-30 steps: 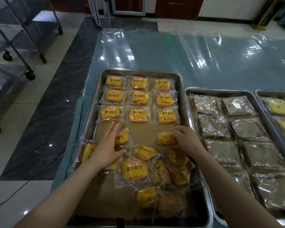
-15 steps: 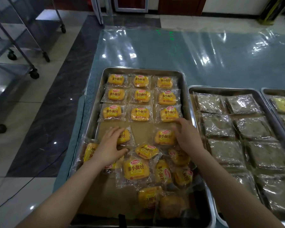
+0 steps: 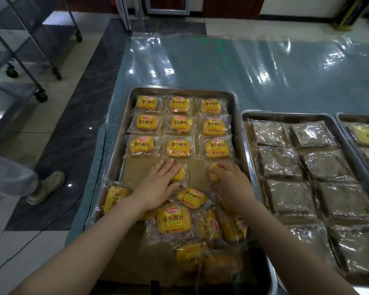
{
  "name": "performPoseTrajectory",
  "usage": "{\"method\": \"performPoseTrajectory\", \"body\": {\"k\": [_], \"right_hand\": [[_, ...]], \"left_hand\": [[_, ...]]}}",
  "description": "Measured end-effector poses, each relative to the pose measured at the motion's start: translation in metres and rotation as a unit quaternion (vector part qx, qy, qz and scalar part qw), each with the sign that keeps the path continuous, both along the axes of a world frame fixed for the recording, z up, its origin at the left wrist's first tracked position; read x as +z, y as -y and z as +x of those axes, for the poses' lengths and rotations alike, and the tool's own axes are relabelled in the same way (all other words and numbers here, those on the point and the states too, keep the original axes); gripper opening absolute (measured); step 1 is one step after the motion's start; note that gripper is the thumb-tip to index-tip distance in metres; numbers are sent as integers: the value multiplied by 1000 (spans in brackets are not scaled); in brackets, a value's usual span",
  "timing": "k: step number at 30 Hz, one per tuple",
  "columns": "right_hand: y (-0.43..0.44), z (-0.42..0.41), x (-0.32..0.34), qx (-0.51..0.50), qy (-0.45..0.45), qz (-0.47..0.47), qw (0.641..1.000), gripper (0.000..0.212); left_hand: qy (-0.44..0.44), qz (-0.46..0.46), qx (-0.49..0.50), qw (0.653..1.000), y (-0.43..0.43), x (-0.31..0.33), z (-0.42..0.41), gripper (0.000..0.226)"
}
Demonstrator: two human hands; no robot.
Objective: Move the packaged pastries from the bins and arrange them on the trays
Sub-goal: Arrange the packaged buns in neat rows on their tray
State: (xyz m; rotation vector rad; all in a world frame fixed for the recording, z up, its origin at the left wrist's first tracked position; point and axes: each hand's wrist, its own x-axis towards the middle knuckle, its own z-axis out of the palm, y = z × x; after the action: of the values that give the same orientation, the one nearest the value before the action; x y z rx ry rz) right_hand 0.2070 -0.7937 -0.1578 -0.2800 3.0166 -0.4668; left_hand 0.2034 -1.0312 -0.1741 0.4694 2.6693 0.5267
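A steel tray (image 3: 236,124) lined with brown paper holds three neat rows of yellow bun packets (image 3: 178,146) at its far end. Several more yellow packets (image 3: 173,220) lie in a loose pile at the near end. My left hand (image 3: 159,185) lies flat, its straight fingers resting on one packet (image 3: 181,173) in the fourth row. My right hand (image 3: 231,185) covers another packet (image 3: 213,174) at the right of that row, with the fingers curled over it.
To the right, a second steel tray (image 3: 285,115) holds brown wrapped pastries. A third tray (image 3: 365,134) with pale yellow cakes follows. Clear plastic film (image 3: 243,69) covers the table. Wheeled racks (image 3: 30,60) and a person's shoe (image 3: 49,185) are on the floor to the left.
My right hand carried a packet up from the pile and set it at the right of the fourth row. My left hand flattened on its packet and nudged it rightward.
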Motion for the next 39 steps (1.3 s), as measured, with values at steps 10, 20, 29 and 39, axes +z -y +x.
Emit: {"method": "performPoseTrajectory", "body": {"k": [10,20,29,39], "right_hand": [[12,4,-5,26,45,16,999,46],[65,-20,-2,166,127,-69,975,43],[94,-28,19,173,96,-9,980,32],[141,-1,8,321,171,67,929,53]], "left_hand": [[53,-45,-83,994,-8,-6,-10,68],[-61,-38,6,997,49,29,30,56],[-97,-213,55,971,97,34,64,73],[-111,-259,70,957,101,21,68,92]]}}
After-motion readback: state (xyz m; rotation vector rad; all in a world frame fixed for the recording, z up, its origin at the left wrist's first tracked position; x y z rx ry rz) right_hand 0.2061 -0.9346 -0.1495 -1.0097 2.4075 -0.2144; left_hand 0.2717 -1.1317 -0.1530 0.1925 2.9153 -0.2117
